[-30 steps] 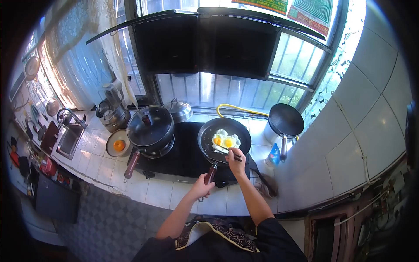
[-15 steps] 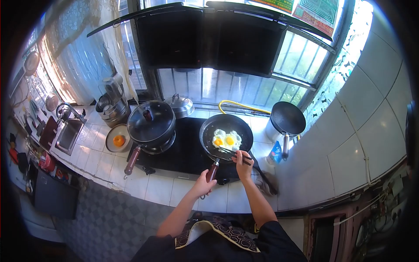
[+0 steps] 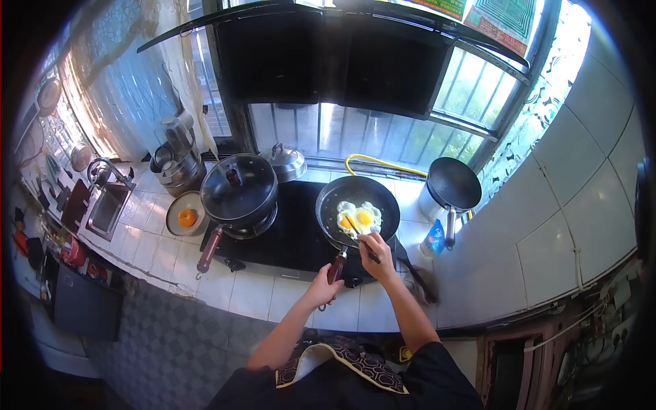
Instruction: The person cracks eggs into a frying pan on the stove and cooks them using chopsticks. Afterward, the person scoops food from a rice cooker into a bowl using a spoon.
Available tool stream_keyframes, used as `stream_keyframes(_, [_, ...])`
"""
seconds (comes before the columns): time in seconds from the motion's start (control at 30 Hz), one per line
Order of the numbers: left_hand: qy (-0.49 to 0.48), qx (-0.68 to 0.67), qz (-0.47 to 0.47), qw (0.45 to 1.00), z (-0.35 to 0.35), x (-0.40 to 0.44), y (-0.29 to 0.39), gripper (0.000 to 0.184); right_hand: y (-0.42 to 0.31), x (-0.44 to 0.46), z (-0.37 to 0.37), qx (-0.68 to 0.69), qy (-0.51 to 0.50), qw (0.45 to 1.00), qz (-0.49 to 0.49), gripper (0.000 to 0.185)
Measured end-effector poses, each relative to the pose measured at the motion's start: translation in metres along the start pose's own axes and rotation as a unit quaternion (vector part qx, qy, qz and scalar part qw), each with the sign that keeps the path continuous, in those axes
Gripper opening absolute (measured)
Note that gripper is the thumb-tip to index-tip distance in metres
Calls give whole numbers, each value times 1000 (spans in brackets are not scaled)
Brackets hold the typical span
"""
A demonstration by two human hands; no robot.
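On the right burner sits a black frying pan with fried eggs in it, their whites set and two yellow yolks showing. My left hand is closed around the pan's reddish-brown handle. In my right hand are dark chopsticks, their tips over the eggs by the left yolk; I cannot tell whether they touch it. The chopsticks' rear ends stick out below that hand.
A lidded black pan stands on the left burner, its handle pointing forward. Left of it lies a plate with an orange item. A small saucepan and a blue pouch are at the right. A range hood hangs above.
My right hand has shifted left and tilted the chopsticks more steeply, bringing their tips toward the left yolk. My left hand keeps its hold on the pan handle.
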State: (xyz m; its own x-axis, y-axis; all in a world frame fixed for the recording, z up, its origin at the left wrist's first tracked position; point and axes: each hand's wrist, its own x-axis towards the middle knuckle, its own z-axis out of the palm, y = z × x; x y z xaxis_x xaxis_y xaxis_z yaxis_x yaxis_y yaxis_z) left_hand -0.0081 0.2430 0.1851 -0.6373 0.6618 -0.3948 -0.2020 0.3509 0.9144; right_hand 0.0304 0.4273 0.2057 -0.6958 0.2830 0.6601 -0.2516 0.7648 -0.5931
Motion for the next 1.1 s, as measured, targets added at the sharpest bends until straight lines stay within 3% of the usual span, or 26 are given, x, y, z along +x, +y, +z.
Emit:
stream_keyframes(0.13, [-3,0,-1,1000,0,-2,4,65,-9,-3,-13,-8,-48,998,31,13])
stream_keyframes(0.43, [-9,16,2,1000,-1,-1,3,66,26,-20,-2,-13,30,997,71,8])
stream_keyframes(0.6, [-13,26,-11,1000,-3,0,-1,71,28,-26,-5,67,99,977,174,12])
stream_keyframes(0.77, [7,11,0,1000,-2,0,-3,66,21,-24,-13,78,85,983,144,10])
stream_keyframes(0.93, [2,11,-12,1000,-3,0,-2,70,15,-15,-4,23,25,999,10,17])
stream_keyframes(1.1, [2,4,-9,1000,-3,1,-4,72,20,-10,4,-10,-18,1000,-22,20])
